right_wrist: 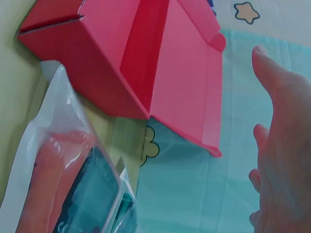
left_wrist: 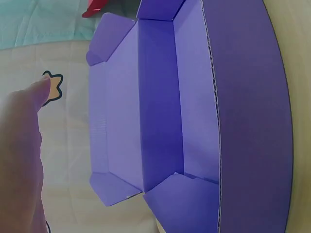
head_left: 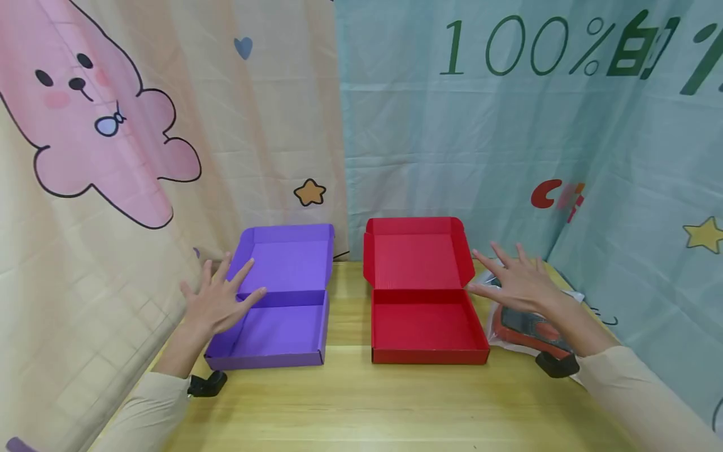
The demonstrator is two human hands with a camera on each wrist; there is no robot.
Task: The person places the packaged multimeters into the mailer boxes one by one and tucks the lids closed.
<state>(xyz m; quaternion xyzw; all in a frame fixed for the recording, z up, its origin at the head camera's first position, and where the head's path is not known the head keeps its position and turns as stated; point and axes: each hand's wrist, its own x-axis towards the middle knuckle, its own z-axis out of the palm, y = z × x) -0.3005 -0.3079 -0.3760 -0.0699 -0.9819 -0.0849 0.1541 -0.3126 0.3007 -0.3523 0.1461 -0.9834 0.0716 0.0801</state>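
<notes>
My left hand [head_left: 217,301] is spread over the left side of a purple cardboard box [head_left: 279,329], fingers apart and holding nothing. That box stands with its lid raised, and its inside looks bare in the head view. To the right, a red cardboard box [head_left: 429,323] also has its lid up and nothing visible within. Beside it my right hand [head_left: 519,285] is held with fingers splayed, above a clear plastic bag [right_wrist: 63,114] that contains something orange and dark. The forearm and hand partly cover this bag in the head view.
Both boxes stand on a light wooden table [head_left: 350,402]. A cream curtain [head_left: 265,125] and a pale blue curtain [head_left: 452,144] hang behind and around it. Each wrist carries a small black camera, such as the left wrist camera [head_left: 207,384].
</notes>
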